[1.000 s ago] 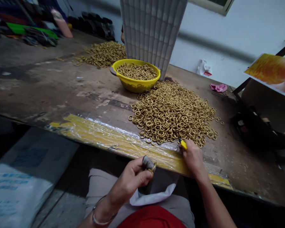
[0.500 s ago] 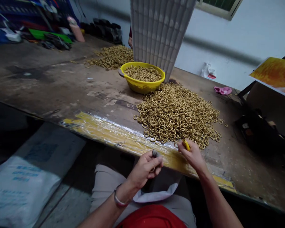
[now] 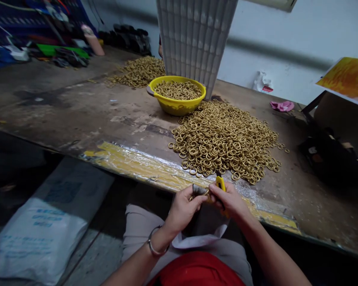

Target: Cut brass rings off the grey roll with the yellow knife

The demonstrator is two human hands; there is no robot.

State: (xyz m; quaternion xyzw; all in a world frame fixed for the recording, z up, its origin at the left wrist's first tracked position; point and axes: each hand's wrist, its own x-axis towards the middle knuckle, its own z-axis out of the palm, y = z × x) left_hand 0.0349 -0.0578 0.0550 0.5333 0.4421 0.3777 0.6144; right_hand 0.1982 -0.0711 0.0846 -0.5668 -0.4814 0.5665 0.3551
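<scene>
My left hand, low in front of the table edge, is closed on a gold-coloured ring; grey wrapping covers one of its fingertips. My right hand grips a yellow utility knife, its dark tip pointing up and away from me. The right fingertips meet the left ones at the ring, and whether the right hand also pinches a ring is hard to see. Just beyond both hands, a large heap of gold-coloured rings lies on the table.
A yellow basin full of rings stands behind the heap, before a tall grey ribbed panel. Another ring pile lies farther left. Yellow tape covers the table's front edge. A pink cloth and black bag are at right.
My right hand has moved left from the heap's near edge with the knife and now meets my left hand. The left hand stays low, closed on the ring. The view has shifted slightly.
</scene>
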